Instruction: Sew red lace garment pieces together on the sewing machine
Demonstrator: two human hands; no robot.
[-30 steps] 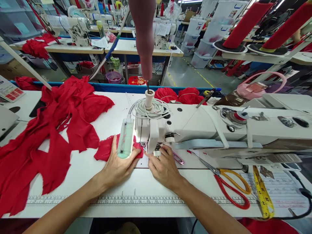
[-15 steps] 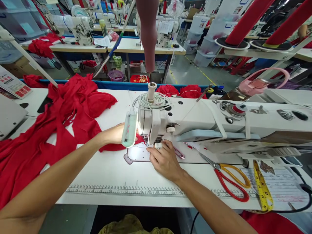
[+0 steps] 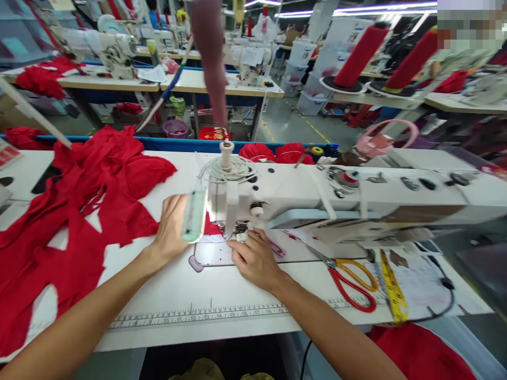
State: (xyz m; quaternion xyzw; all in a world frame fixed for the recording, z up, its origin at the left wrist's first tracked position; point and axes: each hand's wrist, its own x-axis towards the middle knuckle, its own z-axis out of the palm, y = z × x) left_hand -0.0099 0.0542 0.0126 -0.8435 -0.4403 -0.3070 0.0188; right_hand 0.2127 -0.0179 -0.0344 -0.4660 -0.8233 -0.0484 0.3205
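A white sewing machine [image 3: 301,187] stands across the table, with its needle area at the left end. My left hand [image 3: 170,224] is bent, partly behind the clear guard [image 3: 194,216], which hides its fingertips. Red fabric [image 3: 212,227] shows just right of the guard, beside the presser foot, and the fingers appear closed on it. Close to the needle plate [image 3: 216,254], my right hand [image 3: 257,261] has thumb and forefinger together by the presser foot. Whatever lies between them is too small to make out. A thin dark thread runs over the plate towards these fingertips.
A heap of red fabric [image 3: 114,179] covers the table's left. Scissors [image 3: 352,282], pink-handled snips [image 3: 276,247], a yellow tape measure [image 3: 393,290] and written paper [image 3: 425,290] lie to the right. A printed ruler [image 3: 206,315] runs along the front edge. Red thread cones [image 3: 362,55] stand behind.
The camera view has turned right and tilted up, so things appear further left. My left hand has drawn back a little and risen at the guard; my right hand stays by the presser foot.
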